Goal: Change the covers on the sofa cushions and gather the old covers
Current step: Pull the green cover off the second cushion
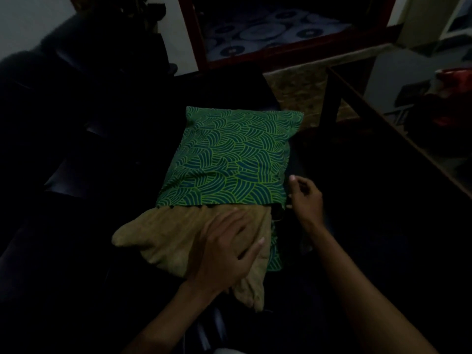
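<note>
Head view: green cover (229, 154), unlabelled.

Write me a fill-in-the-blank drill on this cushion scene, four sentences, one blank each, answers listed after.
1. The patterned cushion cover is mainly ____ in colour.
2. The tan inner cushion sticks out of the cover at the end ____ the person.
3. The ____ hand presses flat on the tan cushion.
4. The right hand is at the cover's ____ corner, near its opening.

Missing words: green; nearest; left; right
</note>
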Motion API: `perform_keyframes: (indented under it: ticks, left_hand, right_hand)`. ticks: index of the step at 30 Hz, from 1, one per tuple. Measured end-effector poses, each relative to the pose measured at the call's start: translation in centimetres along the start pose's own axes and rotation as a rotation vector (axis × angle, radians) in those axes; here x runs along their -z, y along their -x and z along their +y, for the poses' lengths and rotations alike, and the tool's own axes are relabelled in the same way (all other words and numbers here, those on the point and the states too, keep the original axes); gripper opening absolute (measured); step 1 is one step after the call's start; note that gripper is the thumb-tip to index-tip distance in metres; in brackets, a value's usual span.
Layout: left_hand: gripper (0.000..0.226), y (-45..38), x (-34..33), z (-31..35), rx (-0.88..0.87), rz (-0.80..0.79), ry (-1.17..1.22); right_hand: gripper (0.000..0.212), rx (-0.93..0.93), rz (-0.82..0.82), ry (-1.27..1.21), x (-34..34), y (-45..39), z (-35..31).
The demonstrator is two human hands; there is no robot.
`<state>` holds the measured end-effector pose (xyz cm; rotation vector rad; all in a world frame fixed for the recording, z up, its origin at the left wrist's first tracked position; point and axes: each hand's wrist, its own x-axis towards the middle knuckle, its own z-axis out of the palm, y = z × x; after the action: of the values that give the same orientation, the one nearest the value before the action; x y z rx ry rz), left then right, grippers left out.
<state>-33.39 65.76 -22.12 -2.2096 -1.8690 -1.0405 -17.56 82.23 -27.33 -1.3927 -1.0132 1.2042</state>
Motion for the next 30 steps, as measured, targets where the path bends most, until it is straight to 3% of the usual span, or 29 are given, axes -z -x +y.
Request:
perform_keyframes:
  ticks: [3, 5, 9, 14, 19, 23, 26, 29, 30]
  left_hand:
    - [0.067, -1.9, -2.7, 0.4, 0.063, -0.161, -0.115]
    - [0.064, -2.1, -4.8, 0.5, 0.093, -0.212, -0.173]
    - [0.046, -2.4, -6.4, -1.5, 0.033, -0.151, 0.019]
    - [0.06, -4.5, -3.2, -5.5, -0.02, -0.102, 0.191]
    - [0.069, -4.9, 0.2, -10.4, -0.225, -0.196, 0.176]
    - [0.069, -6.2, 1.2, -12.2, -0.349, -0.192, 0.058]
    - [0.06, -5.0, 1.0, -11.1, -0.237, -0.132, -0.034]
    - [0.041, -1.5, 0.0, -8.5, -0.074, -0.048, -0.03]
    - [0.045, -0.5, -0.4, -7.8, -0.026, -0.033, -0.011]
  right_hand:
    - [0.028, 0.021, -0.062, 0.023, -0.7, -0.4, 0.6]
    - [0.023, 0.003, -0.107, 0.078, -1.2, -0.5, 1.3]
    - [0.017, -0.096, -0.114, 0.014, -1.0, -0.8, 1.0]
    - [0.013, -0.124, -0.155, -0.071, -0.1, 0.9, -0.6]
    - [0.031, -0.019, -0.215, -0.032, 1.2, 4.3, 0.2]
    - [0.029, 0.117, -0.274, 0.07, 1.2, 5.4, 0.0]
    - [0.017, 0.249, -0.151, 0.2, 0.9, 5.6, -0.6]
    - [0.031, 0.41, 0.078, 0.234, 1.4, 5.8, -1.4]
    - [0.038, 0.459, 0.092, 0.278, 1.5, 5.7, -1.6]
